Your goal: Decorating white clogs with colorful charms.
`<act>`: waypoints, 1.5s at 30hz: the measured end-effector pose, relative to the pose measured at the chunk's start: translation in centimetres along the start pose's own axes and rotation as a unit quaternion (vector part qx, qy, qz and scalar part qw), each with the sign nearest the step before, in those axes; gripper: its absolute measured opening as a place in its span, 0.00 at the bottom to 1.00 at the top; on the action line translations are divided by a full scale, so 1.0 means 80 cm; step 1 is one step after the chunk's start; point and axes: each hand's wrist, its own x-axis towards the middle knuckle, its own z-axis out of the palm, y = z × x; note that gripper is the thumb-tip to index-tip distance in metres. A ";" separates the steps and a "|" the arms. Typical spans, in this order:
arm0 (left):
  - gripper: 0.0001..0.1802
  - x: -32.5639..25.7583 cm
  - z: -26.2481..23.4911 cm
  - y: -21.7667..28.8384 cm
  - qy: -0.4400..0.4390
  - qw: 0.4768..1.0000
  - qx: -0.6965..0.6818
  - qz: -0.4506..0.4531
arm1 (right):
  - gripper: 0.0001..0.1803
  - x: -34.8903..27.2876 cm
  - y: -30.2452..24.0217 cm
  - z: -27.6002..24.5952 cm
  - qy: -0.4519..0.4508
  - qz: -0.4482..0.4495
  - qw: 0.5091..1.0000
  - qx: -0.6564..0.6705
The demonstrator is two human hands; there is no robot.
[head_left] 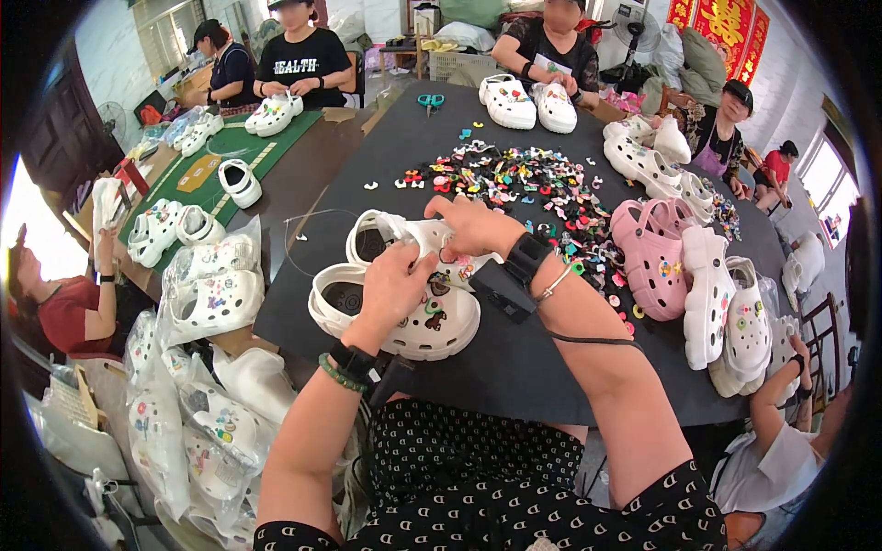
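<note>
Left arm: rises from the lower edge; your left hand (397,285) reaches over the near white clog (446,338).
Left grip: fingers bent, closed on the near side of the far white clog (427,237).
Right arm: slants in from lower right; your right hand (473,228) arches over that clog's front.
Right grip: half curled on it; fingertips partly hidden, so I cannot tell if they pinch anything.
Pair: side by side on your desk (528,376), toes rightward, just before the charm pile (514,174).
Edges: front one by your waist, left one near the heels.
Open room: bare desk beneath your right forearm.
</note>
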 end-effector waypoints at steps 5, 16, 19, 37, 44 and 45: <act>0.21 0.004 0.006 -0.004 -0.001 1.000 -0.003 0.016 | 0.42 0.006 0.028 0.010 0.018 -0.005 0.999 0.039; 0.24 0.007 -0.014 0.005 -0.049 0.997 -0.045 -0.035 | 0.20 -0.102 0.062 0.047 0.305 -0.115 0.933 0.155; 0.24 0.005 -0.018 -0.001 -0.052 0.998 -0.030 -0.037 | 0.18 -0.159 0.062 0.080 0.324 -0.114 0.929 0.135; 0.27 0.021 -0.117 0.000 -0.232 0.956 0.155 0.090 | 0.12 -0.279 0.086 0.169 0.366 -0.007 0.930 0.023; 0.35 0.046 -0.102 -0.036 -0.238 0.884 0.248 0.318 | 0.10 -0.281 0.083 0.169 0.341 0.024 0.939 0.032; 0.33 0.049 -0.097 -0.042 -0.230 0.887 0.238 0.320 | 0.11 -0.277 0.080 0.169 0.347 0.020 0.937 0.025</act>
